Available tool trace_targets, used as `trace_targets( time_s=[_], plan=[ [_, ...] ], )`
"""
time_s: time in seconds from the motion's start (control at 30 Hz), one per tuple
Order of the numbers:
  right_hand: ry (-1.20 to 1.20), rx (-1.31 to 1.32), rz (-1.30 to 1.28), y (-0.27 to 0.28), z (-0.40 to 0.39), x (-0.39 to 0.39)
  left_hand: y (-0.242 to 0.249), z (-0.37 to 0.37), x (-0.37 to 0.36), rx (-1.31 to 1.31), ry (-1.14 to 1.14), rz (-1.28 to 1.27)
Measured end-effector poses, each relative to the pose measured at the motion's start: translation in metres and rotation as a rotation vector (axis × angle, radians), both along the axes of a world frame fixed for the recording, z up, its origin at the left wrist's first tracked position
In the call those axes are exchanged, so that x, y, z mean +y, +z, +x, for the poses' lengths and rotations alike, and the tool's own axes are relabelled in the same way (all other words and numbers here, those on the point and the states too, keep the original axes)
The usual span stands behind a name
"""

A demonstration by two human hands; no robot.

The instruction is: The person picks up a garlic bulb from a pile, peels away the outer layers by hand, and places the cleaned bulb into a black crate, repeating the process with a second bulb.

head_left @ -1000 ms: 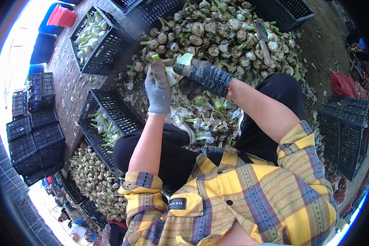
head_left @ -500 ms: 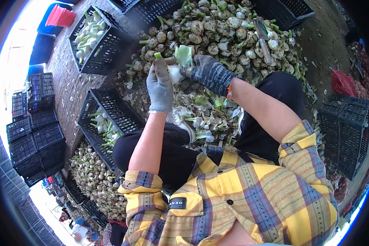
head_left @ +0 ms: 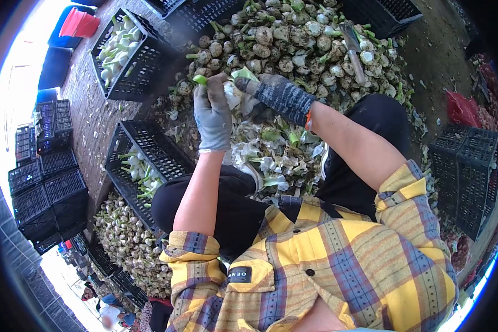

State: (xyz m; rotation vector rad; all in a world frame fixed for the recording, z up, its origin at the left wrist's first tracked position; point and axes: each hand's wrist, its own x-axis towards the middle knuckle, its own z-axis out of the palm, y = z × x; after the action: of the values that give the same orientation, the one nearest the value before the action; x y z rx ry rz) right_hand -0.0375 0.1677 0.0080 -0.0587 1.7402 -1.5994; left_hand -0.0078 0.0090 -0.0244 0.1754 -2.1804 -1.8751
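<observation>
My left hand (head_left: 213, 116), in a grey glove with a soiled palm, is closed round a garlic bulb (head_left: 234, 95). The bulb's cut green stem (head_left: 200, 80) sticks out beyond the fingers. Just right of it, my right hand (head_left: 279, 95), in a dark knitted glove, pinches a pale green outer skin (head_left: 243, 73) at the bulb's side. Fingers hide part of the bulb. Below both hands lies a litter of peeled skins (head_left: 271, 160). Behind them rises a heap of soil-stained garlic bulbs (head_left: 299, 44).
A knife (head_left: 355, 61) with a wooden handle rests on the heap. To the left, one black crate (head_left: 149, 152) and a farther crate (head_left: 141, 63) hold cleaned bulbs. Another bulb pile (head_left: 130, 243) lies at lower left. Stacked crates (head_left: 462, 177) stand on the right.
The pale green skin has come down from standing upright to a slant near my right fingers. My right hand has shifted slightly left, and the stem in my left hand has tilted left.
</observation>
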Motion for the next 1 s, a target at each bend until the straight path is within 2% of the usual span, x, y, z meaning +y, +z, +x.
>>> trace_targets(
  time_s=[0.03, 0.07, 0.2, 0.33, 0.5, 0.6, 0.7, 0.83, 0.87, 0.97, 1.0],
  plan=[
    [-0.114, -0.292, -0.163, 0.01, 0.002, 0.0, 0.0, 0.001, 0.002, 0.036, -0.02, -0.049],
    [-0.101, -0.128, -0.2, -0.005, 0.0, 0.0, 0.0, 0.003, 0.004, 0.072, -0.039, -0.099],
    [-0.081, -0.043, -0.142, -0.028, -0.005, -0.001, -0.001, 0.004, 0.002, 0.032, -0.075, -0.13],
    [-0.027, 0.157, 0.046, -0.035, -0.008, 0.002, -0.005, 0.003, 0.001, -0.011, -0.084, -0.123],
    [-0.025, 0.323, 0.137, -0.011, -0.001, 0.009, -0.003, 0.002, 0.004, 0.002, -0.052, -0.013],
    [-0.033, 0.506, 0.342, -0.007, 0.001, 0.006, 0.0, 0.003, 0.008, -0.028, -0.02, 0.126],
    [-0.241, 0.429, 0.355, -0.036, -0.004, 0.002, 0.009, 0.002, 0.009, -0.101, 0.034, 0.281],
    [-0.07, 0.498, 0.511, -0.042, -0.008, 0.0, 0.016, -0.004, 0.001, -0.17, 0.014, 0.477],
    [0.028, 0.369, 0.469, -0.039, -0.007, 0.005, 0.018, -0.002, 0.001, -0.223, 0.048, 0.473],
    [-0.009, 0.106, 0.198, -0.045, -0.012, -0.003, 0.016, -0.004, -0.002, -0.202, 0.009, 0.557],
    [-0.147, -0.228, -0.243, -0.026, -0.003, 0.0, 0.018, -0.004, -0.002, -0.217, -0.001, 0.567]
  ],
)
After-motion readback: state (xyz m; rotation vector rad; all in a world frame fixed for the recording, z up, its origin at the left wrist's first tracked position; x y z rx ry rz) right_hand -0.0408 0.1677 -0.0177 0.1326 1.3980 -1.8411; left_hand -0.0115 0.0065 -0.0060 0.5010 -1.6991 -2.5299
